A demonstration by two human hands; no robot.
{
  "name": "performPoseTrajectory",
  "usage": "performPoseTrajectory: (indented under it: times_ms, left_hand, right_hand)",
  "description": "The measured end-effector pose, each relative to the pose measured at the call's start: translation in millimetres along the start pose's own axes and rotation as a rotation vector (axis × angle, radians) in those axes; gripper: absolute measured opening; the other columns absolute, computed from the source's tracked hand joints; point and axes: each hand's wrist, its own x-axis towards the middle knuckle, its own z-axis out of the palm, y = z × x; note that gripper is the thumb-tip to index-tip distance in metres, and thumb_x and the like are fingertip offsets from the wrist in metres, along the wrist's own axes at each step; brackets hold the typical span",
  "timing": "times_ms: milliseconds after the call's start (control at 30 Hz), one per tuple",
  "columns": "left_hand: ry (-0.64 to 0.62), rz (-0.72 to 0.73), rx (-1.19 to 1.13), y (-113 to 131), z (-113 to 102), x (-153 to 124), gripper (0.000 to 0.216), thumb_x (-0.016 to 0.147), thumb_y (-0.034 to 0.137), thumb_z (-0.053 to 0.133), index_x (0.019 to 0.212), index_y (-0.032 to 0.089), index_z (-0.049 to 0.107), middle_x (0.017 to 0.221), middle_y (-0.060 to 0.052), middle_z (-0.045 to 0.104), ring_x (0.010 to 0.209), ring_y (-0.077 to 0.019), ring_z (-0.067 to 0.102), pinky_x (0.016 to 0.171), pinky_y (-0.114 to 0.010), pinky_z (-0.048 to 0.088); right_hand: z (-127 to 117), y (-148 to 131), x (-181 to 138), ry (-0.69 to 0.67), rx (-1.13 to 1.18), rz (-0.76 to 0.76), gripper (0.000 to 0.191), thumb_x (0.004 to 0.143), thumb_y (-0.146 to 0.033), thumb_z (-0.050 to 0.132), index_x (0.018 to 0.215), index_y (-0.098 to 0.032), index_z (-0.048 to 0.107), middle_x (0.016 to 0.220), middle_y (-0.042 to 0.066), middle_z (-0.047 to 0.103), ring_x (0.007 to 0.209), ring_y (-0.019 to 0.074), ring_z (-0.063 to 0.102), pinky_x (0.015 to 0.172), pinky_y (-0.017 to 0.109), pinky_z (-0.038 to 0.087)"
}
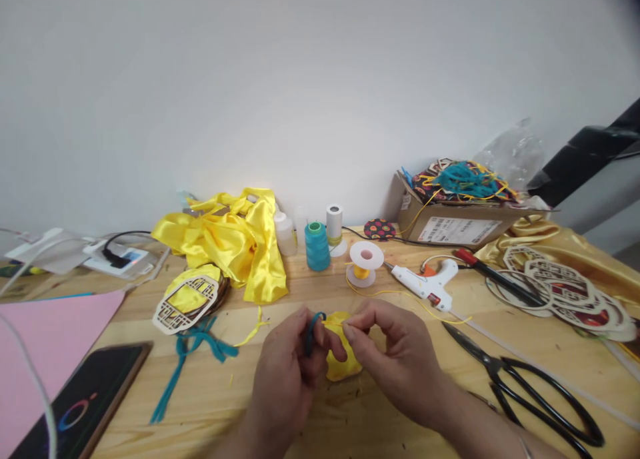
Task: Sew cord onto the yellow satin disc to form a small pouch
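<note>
Over the front middle of the wooden table, my left hand [287, 369] is closed on a small looped bundle of teal thread [310, 336]. My right hand [397, 359] pinches a thin yellow cord [333, 323] between thumb and forefinger, and the cord stretches across to the teal bundle. Just beneath the fingers lies a rounded piece of yellow fabric [340, 366], partly covered by both hands. Left of my hands, a wooden cut-out ornament [187, 299] backed with yellow cloth has a teal tassel [173, 379] below it.
Black-handled scissors [493, 364] and a white glue gun [430, 282] lie to the right. Behind my hands stand a yellow cord spool [367, 254] and a teal thread cone [317, 249]. Yellow satin [240, 239], a phone [80, 406] and a full cardboard box [450, 222] surround them.
</note>
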Motion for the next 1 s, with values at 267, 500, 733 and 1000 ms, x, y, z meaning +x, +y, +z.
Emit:
performPoseTrajectory:
  times_ms: [267,500,733,1000]
  left_hand:
    - [-0.021,-0.006,-0.052,1.8,1.4,-2.1,0.038,0.076,0.037,0.052,0.047,0.013,0.050,0.045,-0.001,0.054,0.035,-0.0038,0.025,0.036,-0.018,0.015]
    - [0.000,-0.015,-0.095,1.8,2.8,-2.3,0.038,0.075,0.036,0.055,0.045,0.013,0.052,0.041,0.002,0.047,0.035,-0.0034,0.026,0.036,-0.017,0.014]
    - [0.019,-0.019,-0.084,-0.4,2.8,-1.8,0.037,0.074,0.037,0.056,0.045,0.013,0.053,0.041,0.003,0.047,0.035,-0.0037,0.027,0.036,-0.017,0.015]
    - [0.013,0.001,0.003,-4.3,-0.1,-2.2,0.040,0.076,0.043,0.052,0.048,0.015,0.055,0.040,0.005,0.038,0.038,-0.0051,0.025,0.037,-0.018,0.019]
  right_hand:
    - [1.8,-0.5,1.3,0.015,0.001,0.023,0.016,0.076,-0.010,0.054,0.063,-0.018,0.058,0.060,-0.004,0.059,0.057,0.0073,0.051,0.056,0.018,0.041]
    - [3.0,-0.3,1.3,0.014,-0.013,0.039,0.016,0.076,-0.010,0.054,0.062,-0.017,0.058,0.060,-0.003,0.059,0.057,0.0077,0.052,0.058,0.019,0.041]
    - [4.8,-0.1,0.4,0.002,-0.041,0.044,0.019,0.080,-0.017,0.054,0.061,-0.017,0.057,0.060,-0.001,0.060,0.058,0.0096,0.055,0.058,0.022,0.042]
    - [8.3,3.8,-3.0,0.081,-0.228,-0.170,0.019,0.082,-0.019,0.055,0.063,-0.017,0.057,0.058,0.000,0.056,0.059,0.0110,0.051,0.056,0.024,0.037]
